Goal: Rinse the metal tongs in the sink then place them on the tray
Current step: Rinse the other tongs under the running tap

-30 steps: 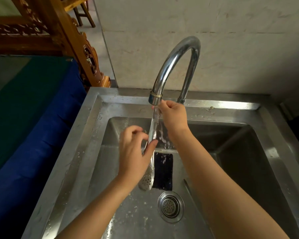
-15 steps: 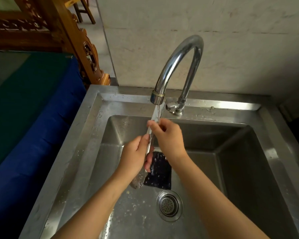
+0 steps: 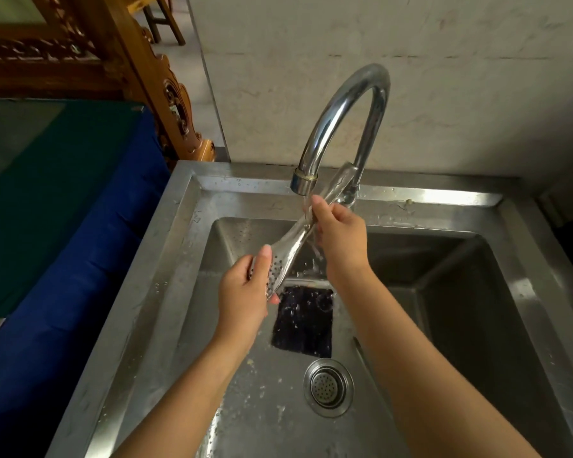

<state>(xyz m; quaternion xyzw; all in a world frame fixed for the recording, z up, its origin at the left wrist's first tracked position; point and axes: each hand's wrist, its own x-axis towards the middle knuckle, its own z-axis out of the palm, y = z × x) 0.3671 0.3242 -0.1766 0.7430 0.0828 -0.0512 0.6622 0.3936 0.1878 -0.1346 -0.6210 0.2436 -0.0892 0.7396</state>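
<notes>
The metal tongs [image 3: 296,241] slant across the steel sink [image 3: 179,246], handle end up right near the tap base, perforated head down left. Water runs from the curved tap [image 3: 341,104] onto their middle. My right hand [image 3: 339,239] grips the shaft just under the spout. My left hand [image 3: 245,292] holds the perforated head, thumb pressed on it. No tray is in view.
A dark rectangular object [image 3: 303,320] lies on the sink floor beside the round drain strainer [image 3: 328,386]. A blue and green covered surface [image 3: 57,206] borders the sink on the left. Carved wooden furniture [image 3: 166,90] stands behind it, and a pale wall [image 3: 444,77] backs the sink.
The tongs have swung from nearly upright under the stream to a slant. My right hand rose toward the spout while my left hand slid down onto the perforated head.
</notes>
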